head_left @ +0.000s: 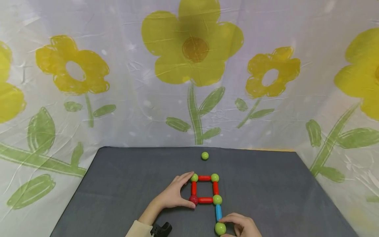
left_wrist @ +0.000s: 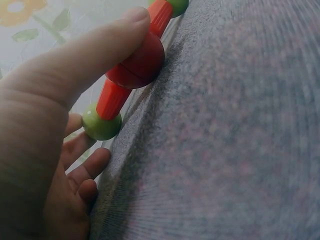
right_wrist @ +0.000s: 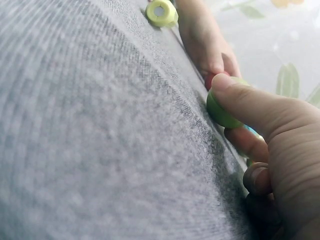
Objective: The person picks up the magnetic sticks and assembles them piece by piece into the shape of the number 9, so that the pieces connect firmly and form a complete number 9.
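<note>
A flat square of red rods [head_left: 204, 178] with ball joints lies on the dark cloth. Its near-left ball [head_left: 193, 199] is dark red and the other corner balls are green. My left hand [head_left: 173, 194] spans the square's left side, thumb at the red ball [left_wrist: 140, 62] and a fingertip at the far-left green ball [head_left: 194, 177]. From the near-right green ball [head_left: 217, 199] a blue rod [head_left: 218, 212] runs toward me. My right hand [head_left: 241, 224] pinches the green ball [head_left: 220, 228] at the rod's near end, with thumb and fingers around it.
A loose green ball [head_left: 205, 155] lies near the back edge of the dark table [head_left: 133, 164]. Behind it hangs a pale flowered cloth [head_left: 133, 125]. A black device [head_left: 161, 229] sits at my left wrist, by the cream sleeve [head_left: 139, 229].
</note>
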